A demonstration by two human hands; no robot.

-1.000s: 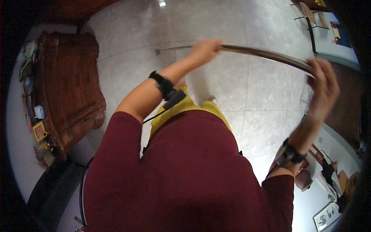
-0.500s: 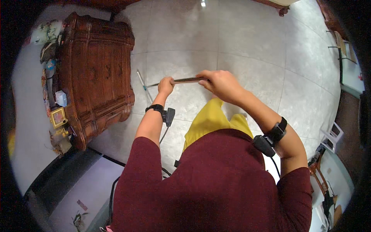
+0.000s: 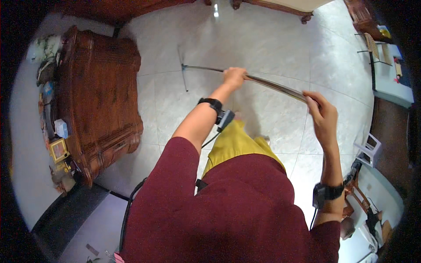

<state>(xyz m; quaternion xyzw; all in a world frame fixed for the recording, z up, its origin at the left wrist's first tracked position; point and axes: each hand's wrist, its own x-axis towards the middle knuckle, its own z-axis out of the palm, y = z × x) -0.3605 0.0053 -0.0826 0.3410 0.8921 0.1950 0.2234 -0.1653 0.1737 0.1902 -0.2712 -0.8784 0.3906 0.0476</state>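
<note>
A long-handled floor squeegee [image 3: 276,85] slants across in front of me, its thin crosswise head [image 3: 184,72] down on the tiles at the left. Blur hides the head's details. My left hand [image 3: 234,77] is wrapped round the middle of the pole. Farther up, toward the right, my right hand [image 3: 322,111] grips the pole near its top end, fingers closed over it. Both wrists carry a black strap with a small dark device.
Grey tiled floor [image 3: 272,48] stretches ahead. A carved dark wooden cabinet [image 3: 105,94] stands at the left, with a gold picture frame [image 3: 58,150] and ornaments beside it. Wooden furniture legs [image 3: 306,19] show at the far edge. At the right is a white plastic stool [image 3: 369,149].
Both hands have moved right with the squeegee, and they are farther apart on the pole. Its head has shifted right and away from the cabinet. My view has shifted slightly too.
</note>
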